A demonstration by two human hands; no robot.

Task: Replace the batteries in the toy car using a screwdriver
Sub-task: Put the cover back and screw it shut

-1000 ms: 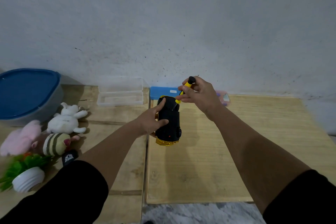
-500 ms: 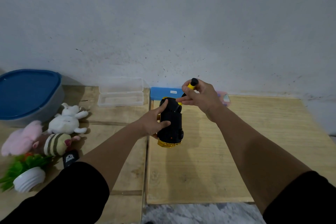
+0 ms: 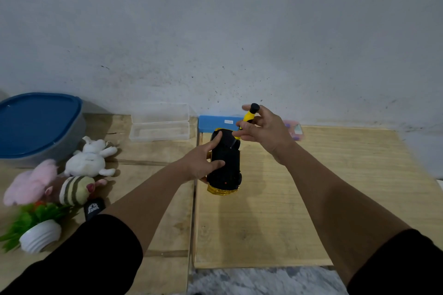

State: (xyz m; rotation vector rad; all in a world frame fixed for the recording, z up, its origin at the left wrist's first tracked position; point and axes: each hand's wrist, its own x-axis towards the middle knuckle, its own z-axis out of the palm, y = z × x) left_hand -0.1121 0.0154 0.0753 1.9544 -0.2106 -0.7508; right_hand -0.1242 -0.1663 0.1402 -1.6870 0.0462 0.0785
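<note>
Both forearms reach forward. The left hand lies with fingers spread. The right hand, just beyond it, pinches with its fingertips.

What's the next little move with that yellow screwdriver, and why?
Probably another twist: the right hand pinches the screwdriver, its tip down on the upturned toy car, which the left hand steadies. No battery cover looks removed yet.
</note>
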